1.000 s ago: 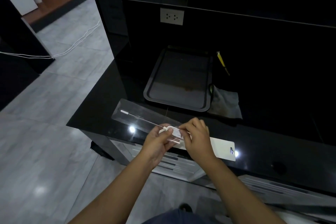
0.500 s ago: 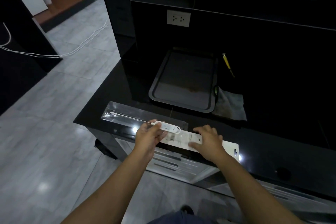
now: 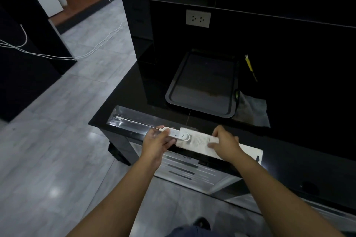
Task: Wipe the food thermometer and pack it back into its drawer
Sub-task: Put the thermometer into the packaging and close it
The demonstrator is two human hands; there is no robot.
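I am looking down at a black glossy worktop [image 3: 289,159] with both hands working at its near edge, around six o'clock in my view. My left hand [image 3: 157,141] is pinching the white body of the food thermometer [image 3: 177,134] between thumb and fingers, fingers curled under it. The thermometer's thin metal probe is pointing away toward nine o'clock, its white-capped tip lying inside the clear plastic package shell [image 3: 131,121], which is resting on the worktop at the near left corner. The thermometer's rounded end is sitting over the white printed backing card [image 3: 202,141]. My right hand [image 3: 225,143] is lying on that card at about three o'clock from the thermometer, fingers loosely bent and pressing down on the paper, gripping nothing that I can make out. The card is stretching on toward four o'clock, past my wrist.

Further back, at twelve o'clock, a dark tray [image 3: 202,82] is sitting on the worktop. A grey cloth [image 3: 252,111] is lying just beside its right edge, and a yellow-handled tool [image 3: 250,66] is lying beyond the cloth, at about one o'clock. A white wall socket [image 3: 198,18] is showing on the black panel behind.
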